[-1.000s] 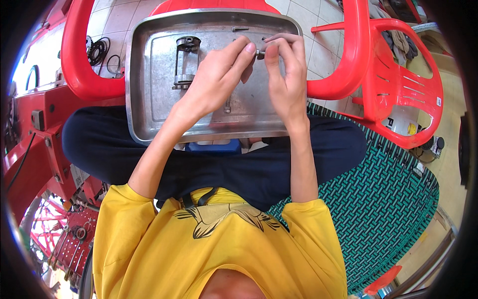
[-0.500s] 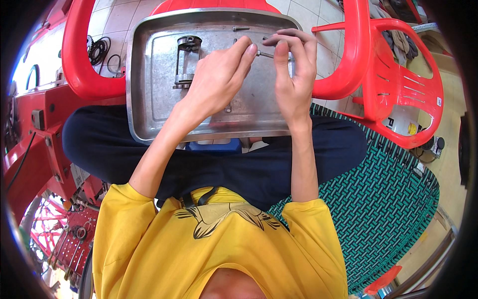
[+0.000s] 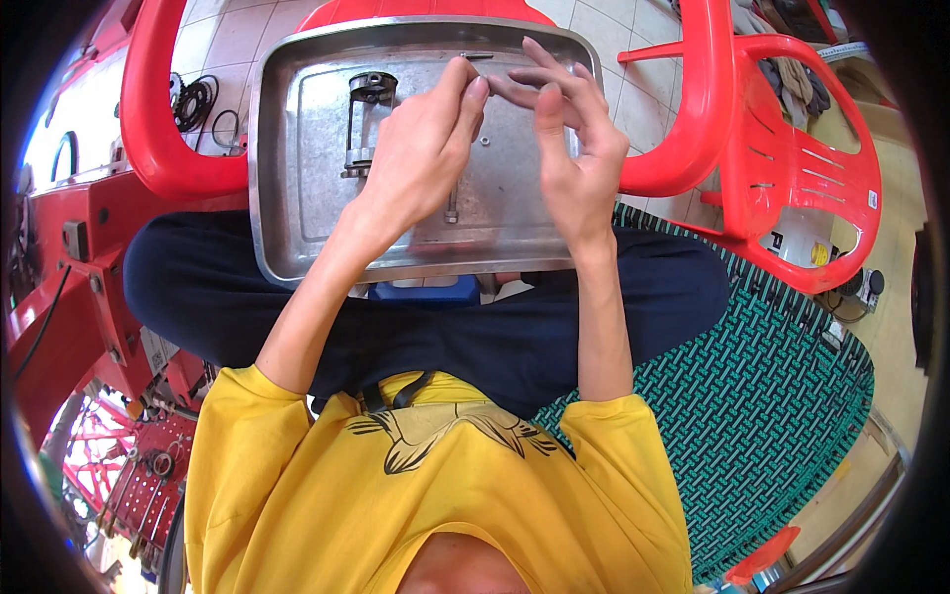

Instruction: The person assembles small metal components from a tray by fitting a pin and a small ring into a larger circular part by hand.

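Note:
My left hand (image 3: 424, 144) is over the middle of a metal tray, thumb and index finger pinched together; what they hold is hidden. My right hand (image 3: 582, 148) is beside it with fingers apart and thumb raised, one fingertip reaching close to the left fingertips. Left of my hands stands a dark metal frame-like part (image 3: 360, 124) with round ends. A small nut (image 3: 484, 142) lies below the fingertips. One bolt (image 3: 477, 56) lies beyond them, another bolt (image 3: 451, 210) below my left hand.
The steel tray (image 3: 426, 269) sits in front of my crossed legs. Around it are a red plastic chair (image 3: 693, 129) and another red chair (image 3: 807, 168). A green woven mat (image 3: 762, 396) lies at right, red machinery (image 3: 79, 267) at left, black cables (image 3: 198, 102) on the tiles.
The thin metal bolt seen between my hands is no longer visible. My left hand has shifted slightly left; my right fingers have reached left toward its fingertips. The nut now shows.

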`<state>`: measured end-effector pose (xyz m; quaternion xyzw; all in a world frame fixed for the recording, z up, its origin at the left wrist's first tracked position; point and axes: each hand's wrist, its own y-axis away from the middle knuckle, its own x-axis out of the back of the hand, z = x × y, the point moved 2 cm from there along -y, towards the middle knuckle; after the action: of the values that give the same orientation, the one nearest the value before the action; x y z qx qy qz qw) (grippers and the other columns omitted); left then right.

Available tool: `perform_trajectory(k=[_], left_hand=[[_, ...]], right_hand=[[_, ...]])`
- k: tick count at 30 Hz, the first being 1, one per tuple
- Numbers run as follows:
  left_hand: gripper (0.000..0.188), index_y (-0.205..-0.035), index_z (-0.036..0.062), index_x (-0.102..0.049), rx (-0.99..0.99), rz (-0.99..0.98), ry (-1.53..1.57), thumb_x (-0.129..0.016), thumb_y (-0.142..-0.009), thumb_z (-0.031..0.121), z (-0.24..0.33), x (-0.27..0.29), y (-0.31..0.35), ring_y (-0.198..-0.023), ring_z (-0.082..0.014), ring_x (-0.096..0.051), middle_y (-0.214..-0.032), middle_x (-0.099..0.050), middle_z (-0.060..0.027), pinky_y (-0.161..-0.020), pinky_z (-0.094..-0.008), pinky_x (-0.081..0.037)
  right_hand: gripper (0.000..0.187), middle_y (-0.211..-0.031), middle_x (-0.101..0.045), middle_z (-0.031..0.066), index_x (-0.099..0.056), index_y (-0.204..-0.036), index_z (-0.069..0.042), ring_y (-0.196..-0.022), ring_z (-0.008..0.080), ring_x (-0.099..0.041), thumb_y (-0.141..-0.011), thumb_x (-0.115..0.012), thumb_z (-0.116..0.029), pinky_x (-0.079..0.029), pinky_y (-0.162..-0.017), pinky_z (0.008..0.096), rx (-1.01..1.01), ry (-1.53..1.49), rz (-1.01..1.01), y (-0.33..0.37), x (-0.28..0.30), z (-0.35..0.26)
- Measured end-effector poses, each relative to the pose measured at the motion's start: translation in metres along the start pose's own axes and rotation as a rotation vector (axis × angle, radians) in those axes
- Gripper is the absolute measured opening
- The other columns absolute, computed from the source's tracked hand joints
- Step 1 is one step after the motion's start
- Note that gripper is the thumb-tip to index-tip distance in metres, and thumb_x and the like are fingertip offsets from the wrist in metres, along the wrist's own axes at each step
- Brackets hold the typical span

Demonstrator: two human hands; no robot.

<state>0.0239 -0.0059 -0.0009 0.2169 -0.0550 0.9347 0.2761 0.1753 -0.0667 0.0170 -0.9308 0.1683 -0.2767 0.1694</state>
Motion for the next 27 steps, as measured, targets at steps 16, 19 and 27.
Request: perform_trajectory(k=[16, 19, 27], left_hand=[[0.026, -0.105, 0.0046, -0.049, 0.005, 0.025, 0.029, -0.042, -0.11, 0.029, 0.001, 0.0, 0.0, -0.072, -0.0415, -0.064, -0.073, -0.064, -0.0156, -0.066, -0.0498, -0.046], [0.025, -0.105, 0.0047, -0.049, -0.018, 0.039, 0.015, -0.043, -0.11, 0.028, 0.001, 0.0, 0.0, -0.073, -0.0419, -0.064, -0.073, -0.065, -0.0158, -0.066, -0.0502, -0.046], [0.023, -0.106, 0.005, -0.049, -0.057, 0.053, -0.016, -0.042, -0.11, 0.027, 0.004, 0.0, 0.0, -0.074, -0.0426, -0.064, -0.073, -0.065, -0.017, -0.066, -0.0515, -0.046]], right_hand=[[0.026, -0.102, -0.079, 0.0027, -0.074, -0.111, -0.011, -0.1, 0.0201, -0.075, -0.106, -0.058, -0.031, -0.031, -0.116, 0.0439, 0.029, 0.049, 0.027, -0.003, 0.006, -0.003], [0.026, -0.097, -0.079, 0.0012, -0.074, -0.111, -0.011, -0.099, 0.0187, -0.074, -0.106, -0.058, -0.031, -0.033, -0.114, 0.0431, 0.079, 0.052, 0.014, -0.002, 0.0, 0.0], [0.027, -0.112, -0.076, 0.0098, -0.073, -0.111, -0.007, -0.108, 0.0261, -0.07, -0.106, -0.059, -0.029, -0.04, -0.11, 0.0409, -0.079, -0.086, 0.088, -0.001, 0.005, -0.002]])
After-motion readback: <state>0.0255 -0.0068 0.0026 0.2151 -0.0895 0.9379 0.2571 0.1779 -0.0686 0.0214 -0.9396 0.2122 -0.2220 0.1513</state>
